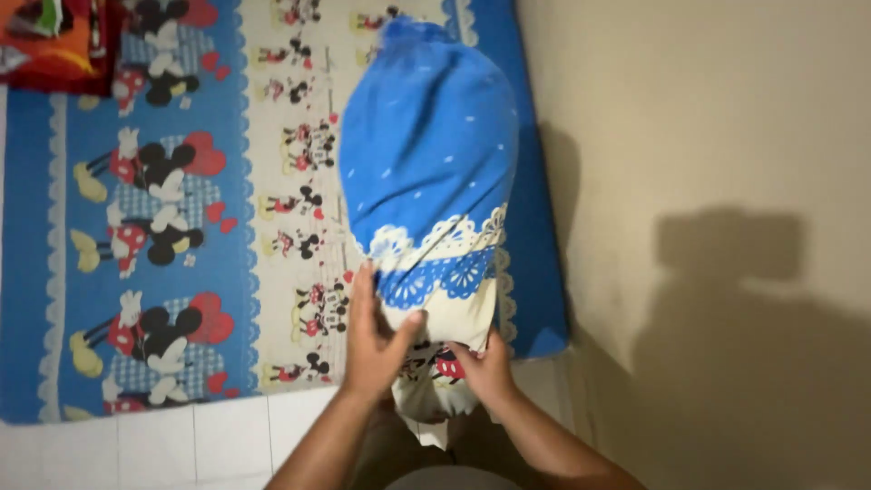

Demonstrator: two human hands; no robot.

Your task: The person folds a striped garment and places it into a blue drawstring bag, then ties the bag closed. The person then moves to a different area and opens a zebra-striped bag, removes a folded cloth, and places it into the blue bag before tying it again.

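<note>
Both hands grip a pillow (426, 172) in blue/white cover w/ cartoon print. Left hand (374, 343) fingers clenched on cover's open end, right hand (485, 367) fingers pinch it opposite. Pillow rises beyond fingers, over bed (154, 227) w/ matching sheet.

mattress (154, 227) in blue cartoon-mouse sheet | red-orange cloth (54, 41) on mattress's far-left corner | white tiled floor (136, 449) along mattress's near edge | beige wall (689, 136) right of mattress

Pillowcase (426, 172): soft matt printed cotton-like cloth. Bedsheet (154, 227): matt printed cloth. Floor tiles (181, 445): smooth, glossy white. Wall (708, 136): matt paint.
</note>
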